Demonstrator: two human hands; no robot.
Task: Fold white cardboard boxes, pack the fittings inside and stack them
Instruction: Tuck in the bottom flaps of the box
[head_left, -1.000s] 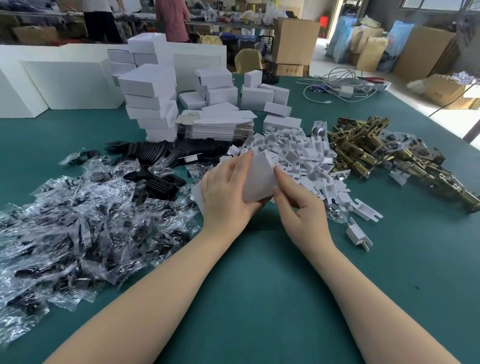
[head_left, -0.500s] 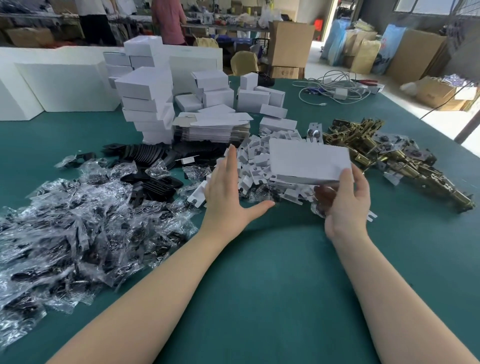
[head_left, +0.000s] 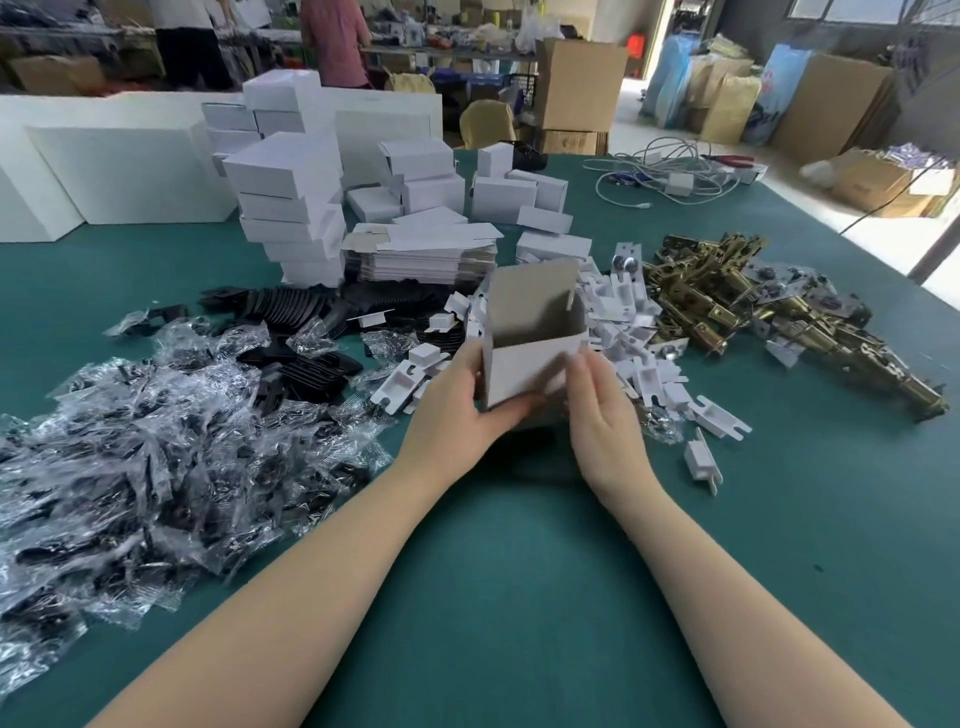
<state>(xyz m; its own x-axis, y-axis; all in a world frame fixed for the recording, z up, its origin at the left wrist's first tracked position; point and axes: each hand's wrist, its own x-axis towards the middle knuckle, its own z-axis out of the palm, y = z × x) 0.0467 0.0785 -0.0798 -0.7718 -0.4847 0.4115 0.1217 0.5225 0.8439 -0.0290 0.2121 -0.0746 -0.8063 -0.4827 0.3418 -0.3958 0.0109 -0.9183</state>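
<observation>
Fingers of the left hand (head_left: 457, 410) and right hand (head_left: 602, 415) now clasp the white box (head_left: 524, 364), half a second ago a flat closed slab, opened upright mid-desk before the white inserts (head_left: 639, 332), ready for packing fittings.

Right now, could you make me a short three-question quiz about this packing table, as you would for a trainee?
1. True or false: the small white cardboard box between the left hand and right hand is open at the top.
2. Which pile lies right of the white plastic fittings? A. brass-coloured metal latches B. clear plastic bags
3. Fill in: the finished boxes stand stacked on the ____ table.

Key: 1 true; 2 A; 3 green.
</observation>
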